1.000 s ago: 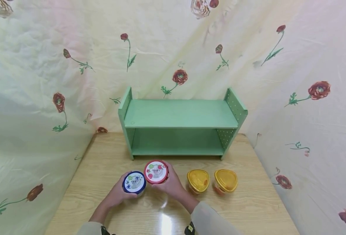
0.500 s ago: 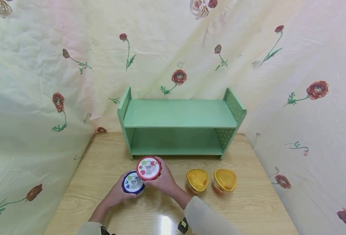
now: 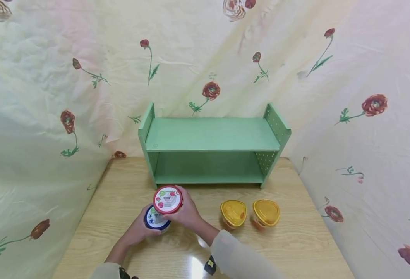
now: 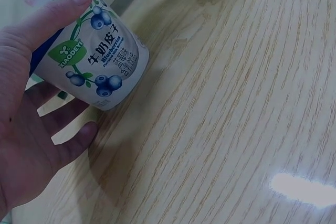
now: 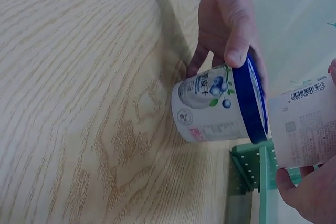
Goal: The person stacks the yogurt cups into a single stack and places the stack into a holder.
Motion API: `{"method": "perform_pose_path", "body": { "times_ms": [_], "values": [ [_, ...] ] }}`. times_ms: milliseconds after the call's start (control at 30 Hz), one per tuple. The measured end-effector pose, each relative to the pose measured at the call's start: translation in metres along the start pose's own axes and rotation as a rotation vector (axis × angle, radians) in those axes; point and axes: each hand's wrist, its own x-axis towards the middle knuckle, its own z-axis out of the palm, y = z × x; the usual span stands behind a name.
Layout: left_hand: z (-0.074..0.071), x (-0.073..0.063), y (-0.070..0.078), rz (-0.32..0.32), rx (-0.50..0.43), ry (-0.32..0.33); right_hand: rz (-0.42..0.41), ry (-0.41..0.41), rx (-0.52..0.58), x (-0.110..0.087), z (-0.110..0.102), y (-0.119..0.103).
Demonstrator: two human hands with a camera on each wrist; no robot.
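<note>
My left hand (image 3: 137, 231) grips a white, blue-lidded blueberry dairy cup (image 4: 100, 56), thumb near the lid and fingers round the side. The cup stands upright on the wooden table, left of centre. In my right hand (image 3: 191, 215) is a similar cup with a red lid (image 3: 168, 199) and berry pictures on top, held from its right side. It overlaps the back right of the blue lid in the head view. From the right wrist, the red-lidded cup (image 5: 307, 124) shows its barcode side, raised beyond the blue lid.
Behind the hands stands a green two-tier shelf (image 3: 213, 133) with raised side panels. Two tubs with amber lids, a left tub (image 3: 233, 213) and a right tub (image 3: 266, 213), sit right of the right arm. Flower-printed cloth (image 3: 184, 62) surrounds the table (image 3: 295, 252).
My right hand has carried the red-lidded cup left and slightly back, until it overlaps the blue lid in the head view. The left hand and its cup have stayed in place.
</note>
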Motion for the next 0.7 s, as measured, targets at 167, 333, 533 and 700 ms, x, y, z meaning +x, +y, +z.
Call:
{"method": "perform_pose_path", "body": {
  "times_ms": [167,333,533,700],
  "values": [
    [-0.001,0.000,-0.003,0.012,-0.017,-0.012,-0.023,-0.024,0.008,0.003,0.009,-0.002],
    [-0.001,0.000,-0.004,0.007,-0.023,-0.022,-0.014,-0.037,0.009,0.003,0.015,-0.004],
    [-0.001,0.001,-0.004,0.028,-0.036,-0.022,-0.017,-0.044,-0.013,0.003,0.023,-0.003],
    [0.000,0.001,-0.004,0.045,-0.040,-0.014,-0.027,-0.051,-0.016,0.004,0.027,-0.001]
  ]
}}
